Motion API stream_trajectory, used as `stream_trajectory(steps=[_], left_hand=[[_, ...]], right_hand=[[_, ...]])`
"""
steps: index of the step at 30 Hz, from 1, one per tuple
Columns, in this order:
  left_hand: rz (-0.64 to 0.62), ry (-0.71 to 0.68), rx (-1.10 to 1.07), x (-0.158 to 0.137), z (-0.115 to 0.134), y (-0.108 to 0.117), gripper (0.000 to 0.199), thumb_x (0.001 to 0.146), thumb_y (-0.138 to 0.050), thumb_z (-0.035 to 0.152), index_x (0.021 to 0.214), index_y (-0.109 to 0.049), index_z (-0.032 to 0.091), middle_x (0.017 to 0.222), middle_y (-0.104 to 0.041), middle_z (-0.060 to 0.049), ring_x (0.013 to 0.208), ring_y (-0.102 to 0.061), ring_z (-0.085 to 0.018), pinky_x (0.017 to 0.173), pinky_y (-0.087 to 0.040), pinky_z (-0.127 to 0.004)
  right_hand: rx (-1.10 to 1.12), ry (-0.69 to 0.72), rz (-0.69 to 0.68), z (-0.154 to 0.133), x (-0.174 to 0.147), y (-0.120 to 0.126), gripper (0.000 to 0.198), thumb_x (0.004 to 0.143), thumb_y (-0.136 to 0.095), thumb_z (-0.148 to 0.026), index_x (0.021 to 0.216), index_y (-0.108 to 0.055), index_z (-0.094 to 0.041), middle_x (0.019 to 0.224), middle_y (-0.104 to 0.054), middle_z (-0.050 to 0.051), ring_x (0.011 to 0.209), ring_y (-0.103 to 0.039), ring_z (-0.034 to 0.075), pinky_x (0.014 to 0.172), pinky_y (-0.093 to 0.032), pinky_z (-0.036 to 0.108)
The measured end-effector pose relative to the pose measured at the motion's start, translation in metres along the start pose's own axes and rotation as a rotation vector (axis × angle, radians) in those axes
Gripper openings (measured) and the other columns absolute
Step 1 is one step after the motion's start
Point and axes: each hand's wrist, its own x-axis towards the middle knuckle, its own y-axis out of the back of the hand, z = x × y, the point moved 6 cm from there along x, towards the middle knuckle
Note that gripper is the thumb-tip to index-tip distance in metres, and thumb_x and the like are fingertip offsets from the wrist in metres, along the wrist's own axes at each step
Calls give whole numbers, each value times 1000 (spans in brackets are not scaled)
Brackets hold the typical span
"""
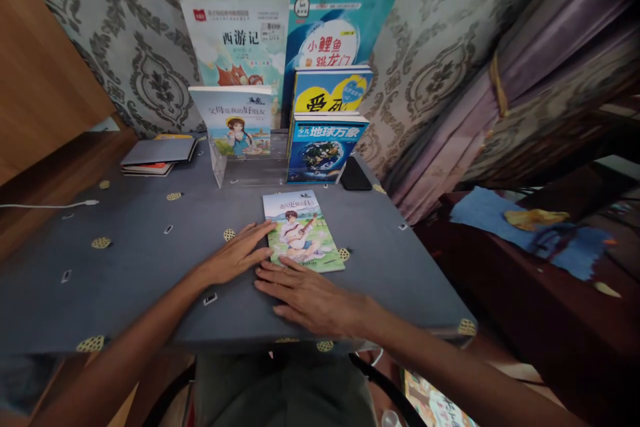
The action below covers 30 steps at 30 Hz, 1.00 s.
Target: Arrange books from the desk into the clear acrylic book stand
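Observation:
A thin book [303, 230], its cover showing a child with a guitar on grass, lies flat on the table in front of me. My left hand [237, 257] rests at its left edge, fingers stretched out and fingertips touching the cover. Across the book's lower left corner lies my right hand [310, 297], flat with the fingers extended. Neither hand grips anything. Behind the book, a clear stand [220, 165] holds upright books, among them a blue book with a globe [320, 150] and a pale book with a girl on it [243, 123].
The table [140, 273] has a grey patterned cover. A black phone [356, 175] lies right of the stand, and a small stack of books [160, 152] lies to the left. A white cable [60, 205] reaches in from the left. Taller books [240, 37] stand at the back.

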Motion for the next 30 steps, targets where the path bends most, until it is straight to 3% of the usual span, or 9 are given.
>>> stream_trajectory(steps=[4, 7, 10, 13, 17, 21, 25, 28, 30], left_hand=[[62, 21, -5, 3, -3, 4, 58, 105, -28, 50, 155, -35, 21, 163, -36, -8, 151, -31, -22, 126, -23, -44], [68, 49, 42, 7, -8, 4, 58, 105, -28, 48, 154, -34, 19, 162, -37, -10, 150, -34, -21, 125, -25, -43], [90, 52, 133, 13, -12, 3, 59, 104, -31, 49, 154, -34, 18, 163, -34, -12, 152, -30, -21, 125, -25, -44], [124, 96, 239, 23, -15, 0, 60, 102, -36, 49, 151, -37, 14, 164, -31, -17, 154, -25, -26, 125, -24, -49], [218, 159, 246, 38, -16, -1, 59, 99, -45, 42, 148, -39, 9, 157, -40, -23, 152, -27, -33, 122, -27, -55], [386, 178, -69, 48, -17, 8, 58, 95, -52, 37, 146, -41, 14, 147, -54, -20, 137, -51, -33, 115, -39, -54], [597, 325, -689, 55, -28, 12, 55, 89, -64, 33, 138, -46, 16, 136, -62, -18, 124, -62, -28, 107, -48, -47], [718, 522, -1161, 62, -32, -3, 39, 84, -71, 26, 119, -57, 16, 116, -72, -14, 102, -72, -24, 93, -58, -40], [728, 581, -1289, 70, -27, -14, 24, 82, -72, 25, 101, -61, 14, 96, -76, -11, 88, -75, -23, 83, -60, -37]], right_hand=[[84, 23, -27, 12, -7, 19, 49, 107, -37, -34, 152, -43, -15, 164, -32, 12, 154, -21, 16, 128, -12, 42], [76, -16, 32, 44, -6, 26, 50, 107, -35, -39, 152, -43, -19, 164, -33, 10, 154, -23, 17, 127, -19, 44], [-24, -188, 165, 96, -2, 35, 55, 105, -35, -43, 154, -40, -18, 163, -34, 12, 154, -22, 22, 126, -22, 49], [-148, -461, 312, 145, 0, 47, 58, 103, -37, -40, 153, -40, -9, 163, -32, 18, 153, -25, 28, 125, -24, 51], [-224, -621, 390, 167, -1, 53, 60, 102, -34, -36, 152, -39, -2, 162, -31, 21, 152, -28, 31, 125, -24, 49], [-233, -609, 462, 163, -4, 51, 59, 103, -31, -40, 151, -42, -7, 162, -33, 19, 151, -32, 30, 123, -28, 50], [-203, -615, 506, 165, -7, 48, 61, 102, -32, -42, 152, -41, -7, 163, -33, 19, 151, -32, 31, 123, -28, 50], [-189, -620, 528, 169, -8, 45, 62, 102, -31, -42, 153, -38, -8, 163, -33, 19, 151, -31, 32, 122, -28, 53], [-195, -606, 545, 169, -8, 44, 62, 102, -30, -41, 154, -37, -9, 162, -34, 19, 150, -32, 33, 121, -30, 55]])
